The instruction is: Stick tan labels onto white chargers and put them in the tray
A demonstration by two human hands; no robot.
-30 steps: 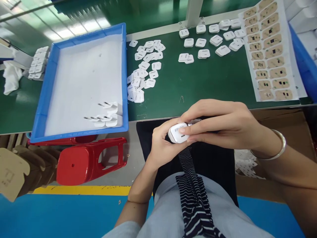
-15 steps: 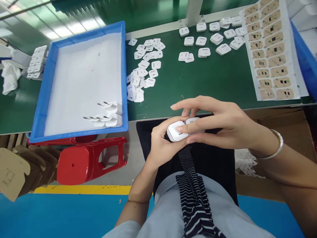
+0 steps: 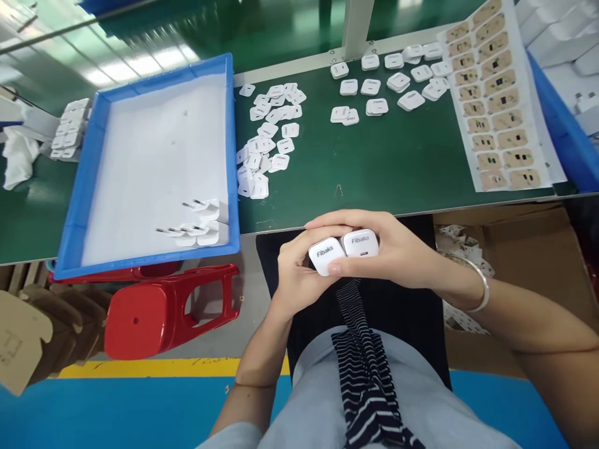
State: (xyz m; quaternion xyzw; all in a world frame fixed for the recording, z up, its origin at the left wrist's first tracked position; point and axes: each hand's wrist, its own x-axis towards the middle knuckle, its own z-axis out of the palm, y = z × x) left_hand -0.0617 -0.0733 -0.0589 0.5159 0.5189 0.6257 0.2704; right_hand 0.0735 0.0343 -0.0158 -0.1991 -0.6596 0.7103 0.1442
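Note:
Two white plug chargers sit side by side between my hands, just off the bench's near edge. My left hand (image 3: 297,271) is wrapped round the left charger (image 3: 324,251), whose face reads "Fibaks". Around the right charger (image 3: 362,240), with the same print and a small dark port slot, my right hand (image 3: 397,249) is closed. Its thumb tip rests at the lower edge of the left charger's face. The sides and undersides of both chargers are hidden by my fingers and palms.
On the green bench (image 3: 397,162) lie loose white face plates (image 3: 262,143) and small stacks of plates (image 3: 372,87). A sheet of tan adhesive stickers (image 3: 503,118) is at right. Left stands a blue tray (image 3: 236,156) with several chargers (image 3: 206,231); a red stool (image 3: 140,318) is below.
My right hand has come down from its raised, spread-finger pose and closed around the right charger. The print on both faces now shows. The view has shifted slightly.

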